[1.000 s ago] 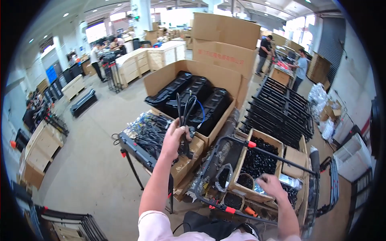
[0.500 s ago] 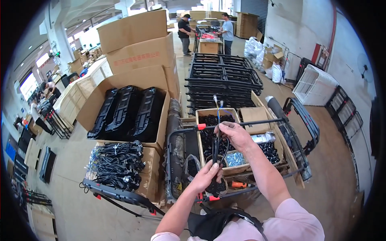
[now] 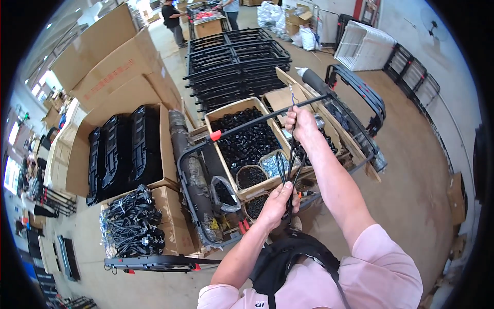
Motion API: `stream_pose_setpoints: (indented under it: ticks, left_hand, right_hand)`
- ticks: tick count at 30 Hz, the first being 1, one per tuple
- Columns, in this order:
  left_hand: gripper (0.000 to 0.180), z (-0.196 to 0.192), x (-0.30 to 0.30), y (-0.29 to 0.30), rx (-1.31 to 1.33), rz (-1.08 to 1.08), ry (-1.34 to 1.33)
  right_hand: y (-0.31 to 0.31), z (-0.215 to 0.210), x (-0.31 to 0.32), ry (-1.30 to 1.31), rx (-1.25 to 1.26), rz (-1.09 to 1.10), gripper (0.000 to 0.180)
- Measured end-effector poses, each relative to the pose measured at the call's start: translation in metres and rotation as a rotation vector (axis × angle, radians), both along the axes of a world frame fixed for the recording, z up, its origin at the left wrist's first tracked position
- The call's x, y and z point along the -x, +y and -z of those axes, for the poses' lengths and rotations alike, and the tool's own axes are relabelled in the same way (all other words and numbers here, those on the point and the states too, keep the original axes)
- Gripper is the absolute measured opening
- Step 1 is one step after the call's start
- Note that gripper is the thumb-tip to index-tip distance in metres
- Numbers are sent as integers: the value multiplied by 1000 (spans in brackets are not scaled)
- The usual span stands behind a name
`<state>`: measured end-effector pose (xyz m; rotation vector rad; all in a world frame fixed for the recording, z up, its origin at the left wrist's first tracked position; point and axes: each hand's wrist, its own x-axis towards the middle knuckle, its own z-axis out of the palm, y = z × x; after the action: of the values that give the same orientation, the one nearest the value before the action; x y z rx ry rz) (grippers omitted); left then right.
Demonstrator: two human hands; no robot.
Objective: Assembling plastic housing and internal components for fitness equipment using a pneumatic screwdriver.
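Note:
A folded black power cable (image 3: 289, 167) runs between my two hands, its loops hanging loose in the middle. Closed round its lower part is my left hand (image 3: 277, 207). My right hand (image 3: 303, 124) grips the upper end, and thin bare-ended wires (image 3: 293, 95) poke up above its fingers. Right beside that hand passes the top bar of a black tubular frame (image 3: 252, 123) with a red clip (image 3: 215, 135); whether hand and bar touch I cannot tell. Beneath the cable stands a wooden box (image 3: 208, 122) of small black parts, with a tub of silvery screws (image 3: 274, 165).
Bundled cables (image 3: 133, 221) lie on a carton at left, behind another tubular frame (image 3: 154, 262). A tall carton (image 3: 170, 149) holds black plastic covers (image 3: 145, 139). Black racks (image 3: 236, 56) are stacked ahead. Two people stand at a far bench. A wrapped roll (image 3: 355, 131) lies at right.
My view has turned and tipped down, so the surroundings sit further left and higher. Both hands still hold the cable; the right hand is now closed more tightly near its wire ends.

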<state>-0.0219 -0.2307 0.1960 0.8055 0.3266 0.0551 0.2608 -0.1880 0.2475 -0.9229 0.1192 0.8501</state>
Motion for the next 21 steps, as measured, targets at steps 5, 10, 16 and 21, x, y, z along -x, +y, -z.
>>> stream_pose_setpoints:
  ticks: [5, 10, 16, 21]
  left_hand:
    - [38, 2, 5, -27, -79, 29, 34]
    - [38, -8, 7, -42, -367, 1, 125]
    - [38, 29, 11, -51, -512, -201, 227]
    - [48, -70, 17, -26, -1487, -3, 907]
  right_hand:
    - [-27, -11, -58, -70, 27, 153, 23]
    - [-43, -30, -65, -158, -70, 77, 25]
    - [-107, -96, 16, -351, -368, -183, 26]
    - [-177, -108, 43, -202, -414, -429, 29]
